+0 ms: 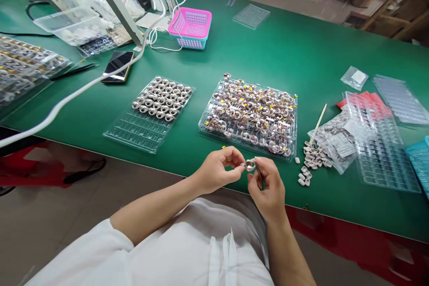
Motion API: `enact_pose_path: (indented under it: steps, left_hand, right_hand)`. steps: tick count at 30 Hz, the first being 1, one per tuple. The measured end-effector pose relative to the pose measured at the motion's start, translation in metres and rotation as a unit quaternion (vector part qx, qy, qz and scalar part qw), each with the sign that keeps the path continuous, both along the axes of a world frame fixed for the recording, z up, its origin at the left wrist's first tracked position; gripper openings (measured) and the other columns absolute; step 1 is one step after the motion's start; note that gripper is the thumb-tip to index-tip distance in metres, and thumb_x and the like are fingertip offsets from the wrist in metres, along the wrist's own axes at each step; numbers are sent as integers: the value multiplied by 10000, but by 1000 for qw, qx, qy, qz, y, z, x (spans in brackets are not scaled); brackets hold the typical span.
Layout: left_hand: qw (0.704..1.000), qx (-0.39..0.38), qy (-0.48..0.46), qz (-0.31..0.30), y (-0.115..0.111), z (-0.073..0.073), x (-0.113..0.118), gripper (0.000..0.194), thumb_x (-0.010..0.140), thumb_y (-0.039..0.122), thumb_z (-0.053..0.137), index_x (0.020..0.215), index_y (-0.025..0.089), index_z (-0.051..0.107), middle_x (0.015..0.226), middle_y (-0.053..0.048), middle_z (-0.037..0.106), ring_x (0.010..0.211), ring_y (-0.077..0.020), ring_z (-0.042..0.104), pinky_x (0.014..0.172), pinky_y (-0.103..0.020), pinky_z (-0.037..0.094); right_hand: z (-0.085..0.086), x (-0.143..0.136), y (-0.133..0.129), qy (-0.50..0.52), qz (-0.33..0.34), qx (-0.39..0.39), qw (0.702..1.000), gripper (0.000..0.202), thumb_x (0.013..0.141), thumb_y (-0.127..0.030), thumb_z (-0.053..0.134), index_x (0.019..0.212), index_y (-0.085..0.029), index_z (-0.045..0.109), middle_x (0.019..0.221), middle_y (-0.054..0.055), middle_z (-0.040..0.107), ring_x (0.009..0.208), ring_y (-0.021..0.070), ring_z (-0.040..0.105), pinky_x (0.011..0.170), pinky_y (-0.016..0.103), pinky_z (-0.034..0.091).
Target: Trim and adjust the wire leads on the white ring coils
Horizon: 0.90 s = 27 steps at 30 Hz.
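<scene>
Close to the table's front edge, my left hand (221, 168) pinches a small shiny ring-shaped part (250, 165) between thumb and fingertips. My right hand (268, 184) is closed on thin dark tweezers (259, 172), whose upper end meets the ring-shaped part; the fingers partly hide them. Just beyond my hands lies a clear tray (205, 124) crowded with similar ring-shaped pieces bearing yellow bits. To its left, a second clear tray (134, 133) has rows of silvery ring-shaped parts (162, 98) in its far portion. Small pale caps (315, 157) lie loose right of my right hand.
A bag of pale pieces (335, 140), a wooden stick (320, 118) and clear trays (385, 152) lie at right. Farther back stand a pink basket (192, 31) and a phone (118, 67). A white cable (77, 91) crosses the left. Someone stands across the table.
</scene>
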State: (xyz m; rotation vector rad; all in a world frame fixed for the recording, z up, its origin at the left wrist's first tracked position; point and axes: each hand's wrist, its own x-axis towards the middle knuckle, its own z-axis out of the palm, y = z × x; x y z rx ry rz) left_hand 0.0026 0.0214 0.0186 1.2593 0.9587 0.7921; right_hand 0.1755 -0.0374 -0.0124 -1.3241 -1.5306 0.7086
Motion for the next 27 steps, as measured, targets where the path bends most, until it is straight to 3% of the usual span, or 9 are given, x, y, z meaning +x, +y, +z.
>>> enact_pose_path:
  steps: [4,11,16,19,27]
  left_hand:
    - [998,-44,-35,-31,5,1,-2,175,749,244,746,822,149,618,745,-9,639,693,-121,609,664,-239,499]
    - [987,-101,-85,-87,9,4,-5,252,768,314,787,884,126,666,725,-15,655,677,-116,620,674,-247,520]
    - [990,-79,-89,-72,4,-1,-6,300,760,323,808,958,133,686,837,-53,706,782,-148,664,751,-277,553]
    - [996,-50,-59,-52,3,-3,-5,274,781,328,784,952,133,695,829,-54,710,775,-153,669,755,-283,561]
    - [997,61,20,-35,1,-2,-3,187,823,215,679,976,114,715,858,-78,736,753,-147,673,727,-251,561]
  right_hand:
    - [14,16,2,-49,86,15,995,347,902,-174,608,1224,-300,589,1193,75,582,589,74,517,533,259,476]
    - [19,20,6,-7,105,-31,994,138,925,-205,622,1048,-248,668,975,31,612,597,85,489,519,241,420]
    - [16,14,2,55,58,-90,993,104,932,-291,624,956,-220,696,937,47,623,644,113,520,523,247,414]
    - [13,12,0,92,45,-121,987,149,931,-329,619,998,-226,703,937,46,635,631,114,531,520,245,436]
    - [15,10,0,112,44,-136,983,115,908,-313,650,944,-224,712,927,44,610,676,125,535,540,241,421]
